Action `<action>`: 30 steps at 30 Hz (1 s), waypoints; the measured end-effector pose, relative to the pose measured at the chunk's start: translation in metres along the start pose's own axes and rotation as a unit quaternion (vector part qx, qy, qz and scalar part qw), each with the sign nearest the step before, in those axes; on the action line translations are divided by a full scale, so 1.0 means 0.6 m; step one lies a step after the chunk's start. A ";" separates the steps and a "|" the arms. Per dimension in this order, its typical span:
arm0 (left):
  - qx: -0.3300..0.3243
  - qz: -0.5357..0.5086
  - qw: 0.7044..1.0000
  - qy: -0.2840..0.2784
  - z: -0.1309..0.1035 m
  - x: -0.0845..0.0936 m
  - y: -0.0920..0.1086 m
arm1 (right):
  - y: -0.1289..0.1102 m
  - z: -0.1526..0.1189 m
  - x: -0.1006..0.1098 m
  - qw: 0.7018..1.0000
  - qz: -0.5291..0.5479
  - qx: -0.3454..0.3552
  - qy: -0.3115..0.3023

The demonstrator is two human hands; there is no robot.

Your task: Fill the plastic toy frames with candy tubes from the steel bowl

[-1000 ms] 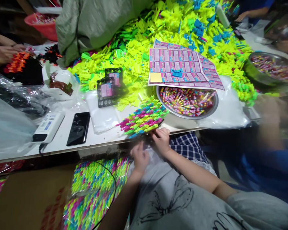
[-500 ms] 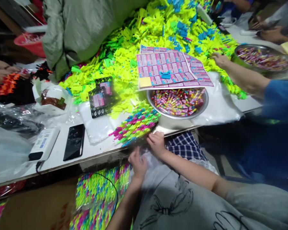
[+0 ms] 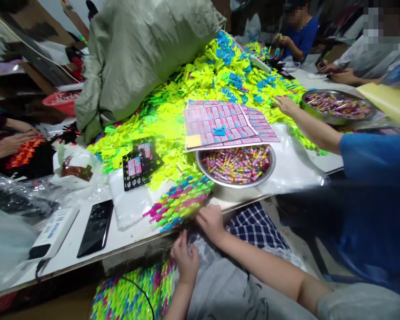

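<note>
Nearest, the left hand (image 3: 186, 258) is just below the table edge, fingers partly bent, its thumb and forefinger slightly apart; whether it pinches anything cannot be told. Beside it, the right hand (image 3: 211, 222) has its fingers curled close together at the near corner of the multicoloured plastic bundle (image 3: 180, 202), though its exact contact is hidden. The bundle lies aslant at the edge of the white table (image 3: 120, 242); it looks loose enough to call for light, even pressure and support under the near side, so that the rows stay aligned. Just beyond, small wrapped pieces (image 3: 235, 166) fill a steel bowl (image 3: 236, 185), whose rim is best left unbumped. Printed sheets (image 3: 216, 120) overhang its far side, with a yellow-green heap (image 3: 173, 129) and a grey-green sack (image 3: 146, 53) farther back.
</note>
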State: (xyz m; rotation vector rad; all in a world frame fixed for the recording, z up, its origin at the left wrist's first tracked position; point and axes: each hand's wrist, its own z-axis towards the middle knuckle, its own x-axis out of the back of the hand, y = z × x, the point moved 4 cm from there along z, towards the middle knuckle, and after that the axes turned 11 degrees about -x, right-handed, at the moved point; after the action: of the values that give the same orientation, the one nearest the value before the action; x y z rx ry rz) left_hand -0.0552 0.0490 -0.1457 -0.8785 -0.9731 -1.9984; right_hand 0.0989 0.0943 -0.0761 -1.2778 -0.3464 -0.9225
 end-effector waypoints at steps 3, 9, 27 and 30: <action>-0.007 0.016 1.000 0.010 0.002 0.005 0.003 | -0.001 0.000 -0.006 1.000 0.005 0.002 -0.001; -0.042 0.077 0.996 0.020 0.015 0.027 0.017 | -0.018 -0.004 0.024 0.999 0.032 0.007 0.006; 0.106 0.163 0.980 -0.041 0.105 0.049 -0.039 | 0.063 0.338 0.112 0.977 -0.171 -0.036 -0.122; 0.104 0.153 0.983 -0.006 0.088 0.040 -0.049 | 0.052 0.347 0.072 0.975 -0.187 -0.047 -0.108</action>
State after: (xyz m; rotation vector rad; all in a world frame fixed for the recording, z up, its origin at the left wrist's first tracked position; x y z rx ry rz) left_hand -0.0781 0.0989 -0.1107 -0.8672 -0.9685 -1.6030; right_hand 0.2024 0.2685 -0.0049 -1.4310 -0.7399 -1.1276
